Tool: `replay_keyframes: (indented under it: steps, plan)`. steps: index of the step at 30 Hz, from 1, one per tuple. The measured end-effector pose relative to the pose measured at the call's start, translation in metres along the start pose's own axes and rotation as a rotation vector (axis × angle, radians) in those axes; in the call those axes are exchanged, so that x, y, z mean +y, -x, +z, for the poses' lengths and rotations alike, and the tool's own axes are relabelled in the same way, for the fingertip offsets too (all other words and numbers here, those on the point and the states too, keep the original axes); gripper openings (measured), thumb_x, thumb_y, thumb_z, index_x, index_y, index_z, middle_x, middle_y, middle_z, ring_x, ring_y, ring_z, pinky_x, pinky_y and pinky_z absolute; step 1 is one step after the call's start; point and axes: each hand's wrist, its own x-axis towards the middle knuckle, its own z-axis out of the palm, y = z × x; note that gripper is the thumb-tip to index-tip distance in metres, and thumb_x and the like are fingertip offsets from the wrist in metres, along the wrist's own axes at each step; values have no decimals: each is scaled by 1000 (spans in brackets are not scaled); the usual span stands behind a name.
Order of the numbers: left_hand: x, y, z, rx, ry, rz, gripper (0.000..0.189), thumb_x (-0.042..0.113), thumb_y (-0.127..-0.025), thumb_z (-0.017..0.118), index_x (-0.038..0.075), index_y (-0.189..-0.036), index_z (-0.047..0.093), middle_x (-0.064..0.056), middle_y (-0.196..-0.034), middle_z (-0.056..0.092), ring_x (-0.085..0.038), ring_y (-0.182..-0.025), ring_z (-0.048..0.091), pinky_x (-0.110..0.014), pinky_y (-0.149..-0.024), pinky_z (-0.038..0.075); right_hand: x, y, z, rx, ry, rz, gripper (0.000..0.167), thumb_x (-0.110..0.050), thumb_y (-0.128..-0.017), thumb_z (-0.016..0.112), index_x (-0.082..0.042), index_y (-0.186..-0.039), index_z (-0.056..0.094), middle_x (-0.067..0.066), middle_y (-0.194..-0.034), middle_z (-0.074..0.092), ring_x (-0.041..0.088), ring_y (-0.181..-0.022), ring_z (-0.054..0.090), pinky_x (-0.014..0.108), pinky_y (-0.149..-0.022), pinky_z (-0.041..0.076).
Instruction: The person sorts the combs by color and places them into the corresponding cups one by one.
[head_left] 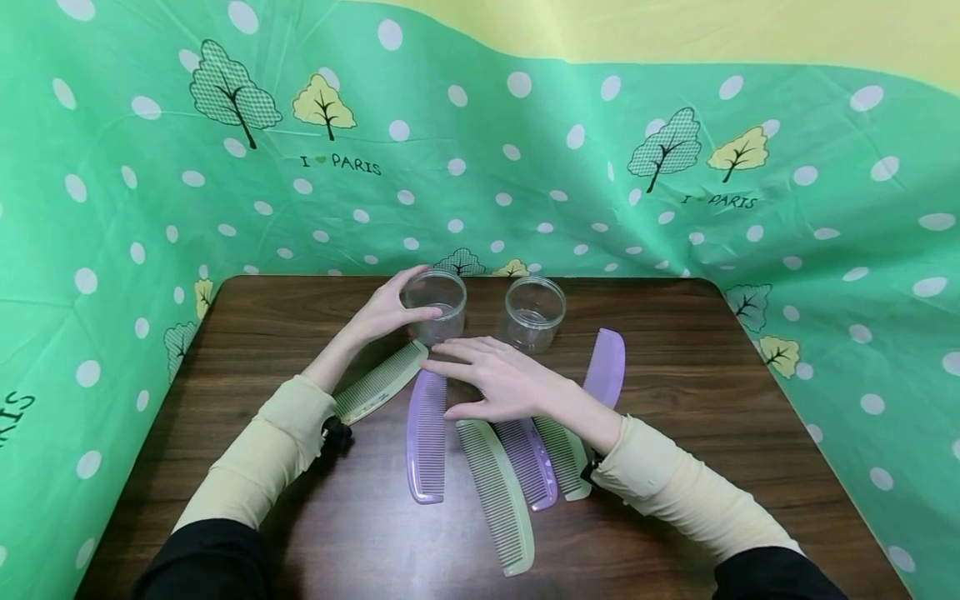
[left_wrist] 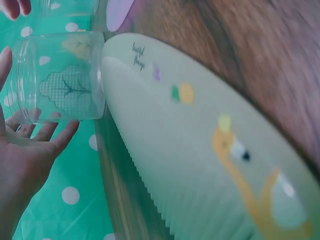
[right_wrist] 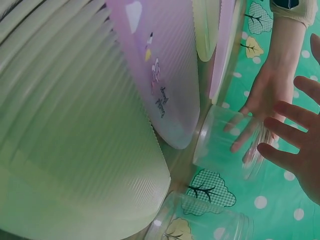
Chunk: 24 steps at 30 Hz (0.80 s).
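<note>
My left hand (head_left: 386, 310) is spread round the left clear jar (head_left: 447, 327), thumb across its near side and fingers at its far side. Beneath that wrist lies a pale green comb (head_left: 384, 382), large in the left wrist view, with a bird print and its tip beside the jar. My right hand (head_left: 506, 379), fingers extended and holding nothing, hovers over the middle combs. Below it are a purple comb (head_left: 426, 450), a green comb (head_left: 498, 500), another purple comb (head_left: 537, 471) and another green comb (head_left: 567, 467), their far ends partly hidden by the hand.
A second clear jar (head_left: 534, 325) stands right of the first, close to the table's back edge. One more purple comb (head_left: 611, 365) lies at the right, partly behind the right forearm. Green dotted cloth (head_left: 480, 167) hangs behind the brown wooden table (head_left: 697, 392).
</note>
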Motion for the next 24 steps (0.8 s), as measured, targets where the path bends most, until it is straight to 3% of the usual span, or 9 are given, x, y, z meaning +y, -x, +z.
replay_keyframes:
  steps: [20,24]
  plan:
    - [-14,18,-21,79,44,-37,92,43,-88,81,21,-162,31,-5,-165,40,-29,-151,40,-61,-121,31,-2,-4,5,-24,8,5,72,-68,-95,57,-34,-157,41,2,-160,48,24,-149,45,52,-117,42]
    - [-15,21,-23,73,43,-40,93,42,-89,80,20,-163,29,-6,-165,38,-30,-152,39,-61,-120,33,-3,-5,5,-29,-2,7,73,-67,-95,58,-34,-157,42,2,-160,48,24,-149,44,52,-118,41]
